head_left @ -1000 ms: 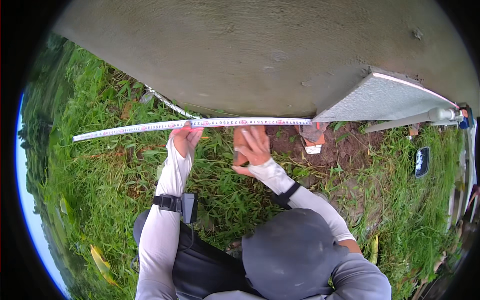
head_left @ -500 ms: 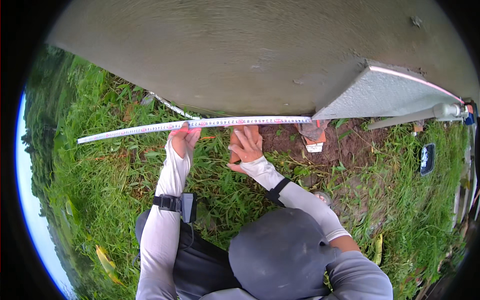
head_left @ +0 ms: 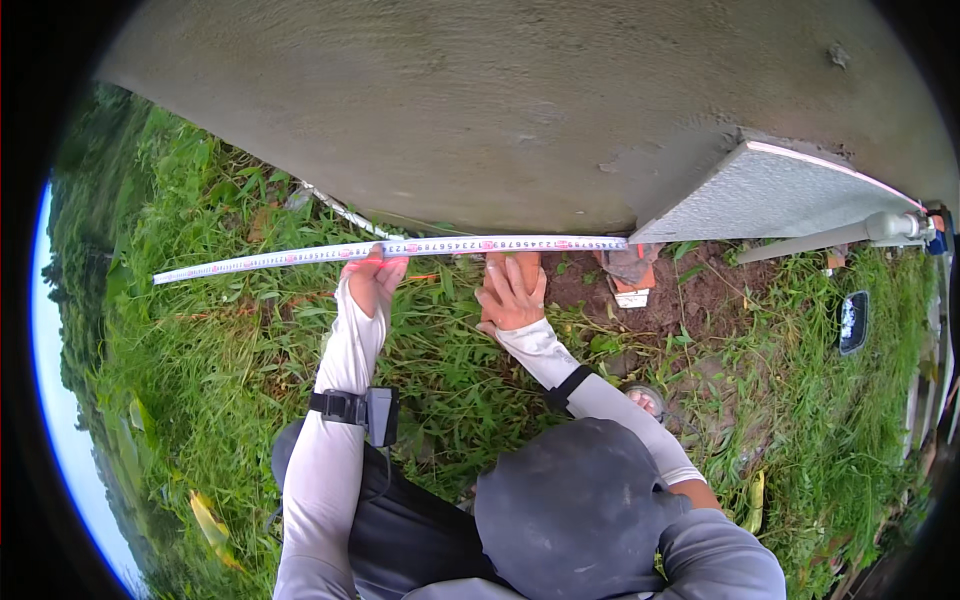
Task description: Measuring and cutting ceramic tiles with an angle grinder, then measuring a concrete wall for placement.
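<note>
A white tape measure blade [head_left: 440,247] stretches along the foot of the grey wall, its right end meeting the lower corner of a pale speckled panel [head_left: 755,195]. My left hand [head_left: 375,275] pinches this blade partway along, fingers at its lower edge. To the right of it, my right hand [head_left: 515,298] is closed over an orange-red brick [head_left: 524,268], which lies just below the blade at the edge between grass and bare soil. Part of the brick is hidden by my fingers.
The plastered wall [head_left: 400,120] fills the far side. Right of the brick, broken brick pieces [head_left: 630,275] support the panel's corner. A pale pipe [head_left: 820,240] runs below the panel. A dark tray-like object [head_left: 853,322] lies in the grass at right.
My right hand has shifted the brick to the right along the blade. My left hand and the tape have barely moved.
</note>
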`<state>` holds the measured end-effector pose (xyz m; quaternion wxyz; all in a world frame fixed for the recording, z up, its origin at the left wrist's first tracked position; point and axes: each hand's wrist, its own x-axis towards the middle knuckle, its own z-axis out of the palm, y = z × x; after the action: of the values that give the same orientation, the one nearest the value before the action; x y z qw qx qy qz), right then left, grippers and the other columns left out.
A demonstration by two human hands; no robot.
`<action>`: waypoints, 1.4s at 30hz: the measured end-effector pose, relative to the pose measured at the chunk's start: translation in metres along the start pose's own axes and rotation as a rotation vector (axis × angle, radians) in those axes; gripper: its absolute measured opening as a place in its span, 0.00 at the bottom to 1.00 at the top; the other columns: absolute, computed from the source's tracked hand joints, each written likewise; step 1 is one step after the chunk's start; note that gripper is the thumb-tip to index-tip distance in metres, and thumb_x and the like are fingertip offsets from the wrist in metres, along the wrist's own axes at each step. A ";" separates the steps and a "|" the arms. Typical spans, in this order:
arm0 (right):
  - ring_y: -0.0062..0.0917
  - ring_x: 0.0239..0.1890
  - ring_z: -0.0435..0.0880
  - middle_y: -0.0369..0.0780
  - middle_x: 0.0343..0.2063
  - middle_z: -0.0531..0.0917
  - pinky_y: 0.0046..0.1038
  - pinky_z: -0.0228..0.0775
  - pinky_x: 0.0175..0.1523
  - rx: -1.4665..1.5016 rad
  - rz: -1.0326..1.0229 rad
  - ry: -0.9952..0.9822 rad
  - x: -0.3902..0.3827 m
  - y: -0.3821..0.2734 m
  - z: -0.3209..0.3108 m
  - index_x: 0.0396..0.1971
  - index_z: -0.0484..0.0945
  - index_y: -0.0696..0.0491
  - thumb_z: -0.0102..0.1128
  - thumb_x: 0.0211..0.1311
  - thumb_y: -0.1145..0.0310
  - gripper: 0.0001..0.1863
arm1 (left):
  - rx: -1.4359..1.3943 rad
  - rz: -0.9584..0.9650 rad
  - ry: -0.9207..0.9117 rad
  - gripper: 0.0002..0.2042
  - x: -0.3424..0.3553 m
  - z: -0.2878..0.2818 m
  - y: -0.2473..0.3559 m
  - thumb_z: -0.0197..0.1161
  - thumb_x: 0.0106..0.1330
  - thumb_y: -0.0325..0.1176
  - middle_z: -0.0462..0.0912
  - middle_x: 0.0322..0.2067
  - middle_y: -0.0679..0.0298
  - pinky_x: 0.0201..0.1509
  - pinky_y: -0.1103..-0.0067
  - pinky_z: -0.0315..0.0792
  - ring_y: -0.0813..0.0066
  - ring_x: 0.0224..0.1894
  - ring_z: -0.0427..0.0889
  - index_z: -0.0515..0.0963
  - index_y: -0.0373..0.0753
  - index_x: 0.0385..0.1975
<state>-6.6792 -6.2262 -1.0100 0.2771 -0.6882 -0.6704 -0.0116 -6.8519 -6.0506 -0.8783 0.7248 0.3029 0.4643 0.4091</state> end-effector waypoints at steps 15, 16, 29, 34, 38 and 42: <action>0.59 0.71 0.52 0.59 0.67 0.58 0.59 0.49 0.69 0.083 0.115 -0.015 -0.003 0.005 0.000 0.64 0.63 0.62 0.77 0.40 0.52 0.52 | 0.033 -0.011 0.000 0.09 0.008 -0.002 -0.007 0.56 0.72 0.29 0.80 0.38 0.54 0.43 0.77 0.82 0.66 0.39 0.85 0.71 0.30 0.44; 0.59 0.71 0.52 0.59 0.67 0.58 0.59 0.49 0.69 0.079 0.118 -0.013 -0.003 0.006 -0.001 0.64 0.63 0.62 0.77 0.40 0.52 0.52 | 0.033 -0.013 -0.006 0.09 0.009 -0.002 -0.006 0.56 0.72 0.29 0.80 0.38 0.54 0.43 0.77 0.82 0.66 0.39 0.85 0.71 0.30 0.44; 0.47 0.72 0.54 0.51 0.67 0.61 0.60 0.52 0.67 -0.013 -0.076 -0.095 -0.004 0.029 -0.014 0.62 0.66 0.54 0.74 0.47 0.56 0.42 | 0.005 -0.016 -0.059 0.10 0.015 -0.007 -0.016 0.57 0.71 0.29 0.81 0.38 0.51 0.45 0.73 0.83 0.62 0.40 0.85 0.71 0.28 0.44; 0.48 0.72 0.54 0.51 0.67 0.61 0.61 0.51 0.68 0.021 -0.072 -0.169 0.002 0.019 -0.027 0.63 0.66 0.52 0.74 0.48 0.57 0.41 | -0.033 -0.082 -0.034 0.10 0.027 -0.017 -0.026 0.57 0.71 0.30 0.81 0.38 0.50 0.45 0.71 0.82 0.61 0.38 0.84 0.70 0.31 0.44; 0.51 0.71 0.54 0.53 0.68 0.59 0.56 0.55 0.68 -0.049 -0.080 -0.133 0.004 0.022 -0.039 0.63 0.67 0.53 0.73 0.49 0.57 0.41 | -0.036 -0.100 -0.022 0.12 0.036 -0.020 -0.039 0.56 0.72 0.30 0.79 0.40 0.49 0.42 0.71 0.83 0.59 0.38 0.84 0.67 0.29 0.47; 0.56 0.67 0.62 0.58 0.66 0.60 0.51 0.61 0.66 0.024 0.078 -0.094 -0.006 0.027 -0.040 0.64 0.65 0.53 0.75 0.49 0.59 0.43 | -0.025 -0.132 0.007 0.12 0.036 -0.015 -0.039 0.54 0.73 0.32 0.80 0.41 0.49 0.42 0.74 0.82 0.62 0.41 0.84 0.69 0.29 0.46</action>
<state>-6.6399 -6.2460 -0.9882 0.2538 -0.7103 -0.6554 0.0395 -6.8454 -6.0369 -0.9320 0.7524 0.2609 0.4807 0.3671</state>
